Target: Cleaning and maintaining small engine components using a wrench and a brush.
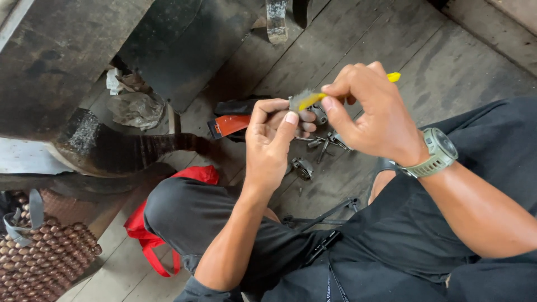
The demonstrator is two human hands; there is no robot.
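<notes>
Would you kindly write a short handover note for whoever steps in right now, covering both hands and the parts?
Left hand: shut on a small metal part, held up over the floor.
Right hand: shut on a yellow-handled brush, bristles at the part.
On the plank floor: loose metal parts, an orange-and-black tool, a red bag.
Done: brushing under way, extent unclear.
Left: floor parts lie untouched.

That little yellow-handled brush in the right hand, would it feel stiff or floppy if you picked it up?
The yellow brush probably feels light: the right hand pinches it with fingertips alone. Its thin handle looks like rigid plastic and runs straight, so likely stiff. The grey bristles, frayed and splayed against the small metal part held by the left hand, would likely bend easily.
</notes>
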